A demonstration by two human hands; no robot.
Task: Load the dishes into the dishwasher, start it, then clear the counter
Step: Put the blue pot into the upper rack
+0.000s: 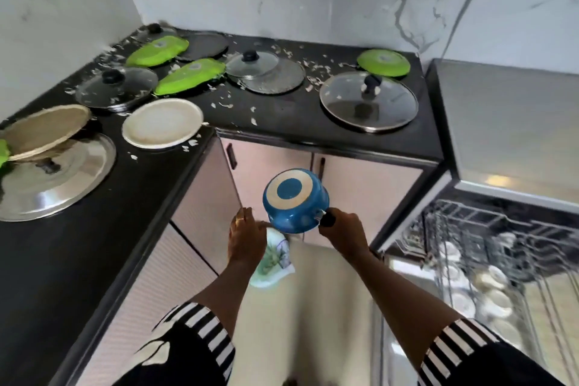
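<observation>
Right grip (340, 226) was clenched on the black handle of a blue saucepan (294, 202), pan held inverted, base up, in mid-air in front of the desk (282, 116) corner, clear of its surface. Left grip (246, 235) was released, fingers extended, just left of the pan, not touching it; a patterned cloth (275, 257) showed below and between both hands. Ref. the pan: dishwasher (501, 122) stood to the right, door open, rack (488, 247) pulled out w/ white crockery inside. Beyond and left of the pan, on the desk: glass lids (369, 102), green lids (383, 63), a white plate (163, 122), a steel lid (53, 178), plus scattered white scraps.
</observation>
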